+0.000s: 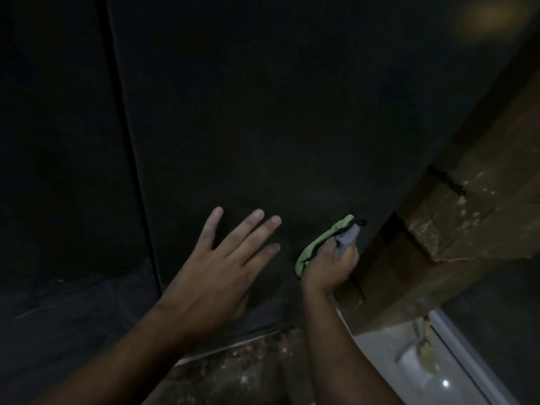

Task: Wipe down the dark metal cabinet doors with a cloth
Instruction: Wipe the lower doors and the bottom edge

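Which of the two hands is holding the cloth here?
The right hand grips the green and grey cloth at the dark door; the left hand holds nothing, its fingers straight and spread.

Left hand (216, 276) splayed — right hand (330, 267) seemingly clenched

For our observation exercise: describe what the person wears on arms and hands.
Both are bare. The left hand and right hand wear no gloves; no ring, watch or bracelet shows, though light is dim. No sleeve covers the left forearm or right forearm.
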A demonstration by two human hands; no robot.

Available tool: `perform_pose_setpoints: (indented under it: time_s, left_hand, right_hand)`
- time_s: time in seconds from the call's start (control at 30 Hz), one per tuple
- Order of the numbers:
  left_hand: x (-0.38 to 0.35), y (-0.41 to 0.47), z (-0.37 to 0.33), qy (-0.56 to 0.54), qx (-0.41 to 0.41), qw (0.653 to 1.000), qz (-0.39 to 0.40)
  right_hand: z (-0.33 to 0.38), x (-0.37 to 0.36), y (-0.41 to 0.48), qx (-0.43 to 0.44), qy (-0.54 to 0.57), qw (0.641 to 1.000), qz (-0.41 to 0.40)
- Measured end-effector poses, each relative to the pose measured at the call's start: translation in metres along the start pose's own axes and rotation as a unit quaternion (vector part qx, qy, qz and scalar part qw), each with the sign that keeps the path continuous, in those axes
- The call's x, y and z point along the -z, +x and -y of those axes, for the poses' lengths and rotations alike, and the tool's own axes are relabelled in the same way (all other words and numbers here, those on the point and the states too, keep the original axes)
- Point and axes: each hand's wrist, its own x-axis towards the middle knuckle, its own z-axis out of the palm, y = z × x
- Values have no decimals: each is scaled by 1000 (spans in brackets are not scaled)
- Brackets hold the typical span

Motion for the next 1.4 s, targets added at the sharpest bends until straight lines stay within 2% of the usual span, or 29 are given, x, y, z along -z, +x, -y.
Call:
perform_pose_setpoints:
  time_s: [0.23,0.3,0.4,0.5,0.57,0.63,0.7,0.8,1.03,1.1,1.27,1.4]
  left_hand:
    - [-13,26,-2,74,-6,996,40]
    - [-23,22,-3,84,-16,995,44]
    - [-29,21,3,71,-40,996,35]
    - [-31,21,8,84,-51,995,19]
    - [-32,21,8,84,-51,995,22]
    - [-32,21,8,75,-50,996,26]
    - [-32,21,10,72,-52,996,28]
    - [-32,19,14,63,-59,996,25]
    - [-28,16,18,35,-56,998,9]
    - [-25,16,19,24,-41,999,-8]
    - [-23,12,24,18,-22,999,-24]
    - [-27,12,21,12,-20,1000,-18]
  right_hand:
    - [-70,10,42,-43,-65,997,-22]
    - [-95,13,53,-106,-76,991,-18]
    - [-126,21,60,-229,-56,971,39]
    - [-143,34,64,-305,-47,947,87]
    - [-137,35,60,-320,-24,946,46]
    - [-121,27,54,-286,1,958,-27]
    - [-100,18,50,-206,9,977,-58]
    - [-73,8,57,-119,6,990,-78]
    - [-13,5,92,36,14,994,-99]
    - [-8,4,97,49,14,994,-95]
    - [3,6,81,12,5,995,-94]
    - [38,-4,47,58,26,996,-61]
